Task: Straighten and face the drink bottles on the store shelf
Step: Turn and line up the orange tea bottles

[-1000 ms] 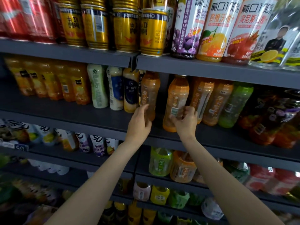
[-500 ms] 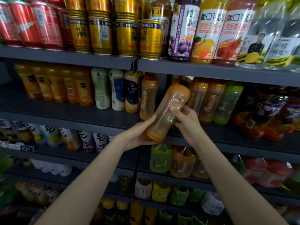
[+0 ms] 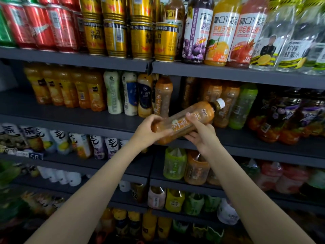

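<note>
Mid-frame, amber-filled bottle (image 3: 184, 120) grasped by left hand (image 3: 149, 131) and right hand (image 3: 202, 136) fingers, near-horizontal, white cap toward upper right.

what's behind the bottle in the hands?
Behind the held bottle, tilted with its white cap up-right, stand orange bottles and a green bottle on the shelf. Their lower parts near the hands are covered.

Btm-left bottles (image 3: 26, 205) blurred.
</note>
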The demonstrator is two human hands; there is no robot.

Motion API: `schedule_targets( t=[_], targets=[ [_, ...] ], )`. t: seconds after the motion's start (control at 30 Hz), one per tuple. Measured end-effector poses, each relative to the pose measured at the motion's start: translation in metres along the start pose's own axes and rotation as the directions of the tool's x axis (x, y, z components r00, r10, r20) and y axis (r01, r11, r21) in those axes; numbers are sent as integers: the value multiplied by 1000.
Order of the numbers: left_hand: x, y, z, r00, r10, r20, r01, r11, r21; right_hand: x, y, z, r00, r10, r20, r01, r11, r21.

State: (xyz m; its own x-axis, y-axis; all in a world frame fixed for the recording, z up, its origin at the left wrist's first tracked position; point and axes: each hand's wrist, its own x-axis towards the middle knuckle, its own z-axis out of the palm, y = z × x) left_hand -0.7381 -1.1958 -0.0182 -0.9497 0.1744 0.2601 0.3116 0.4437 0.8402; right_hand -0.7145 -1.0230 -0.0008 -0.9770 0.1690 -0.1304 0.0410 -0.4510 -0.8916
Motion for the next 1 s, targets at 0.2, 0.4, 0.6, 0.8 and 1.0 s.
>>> schedule_targets(
  t=[0.2,0.4,0.6,0.8,1.0],
  targets=[
    [-15,-5,-12,869,-299,395,492,611,-620,-6,-6,5,969,-111,222,114,993,-3],
    [-16,-22,-13,985,-165,59,171,833,-526,-10,-2,5,969,-44,243,73,991,-110],
    [-13,-25,-9,1000,-2,24,8,963,-268,-9,3,4,990,-103,92,113,987,-110],
    [1,-15,-14,984,11,181,27,978,-205,-11,-9,-5,928,-233,289,310,915,-257],
    [4,-7,0,996,93,8,-93,996,-17,-10,-11,-8,916,-252,313,335,910,-246]
  ],
)
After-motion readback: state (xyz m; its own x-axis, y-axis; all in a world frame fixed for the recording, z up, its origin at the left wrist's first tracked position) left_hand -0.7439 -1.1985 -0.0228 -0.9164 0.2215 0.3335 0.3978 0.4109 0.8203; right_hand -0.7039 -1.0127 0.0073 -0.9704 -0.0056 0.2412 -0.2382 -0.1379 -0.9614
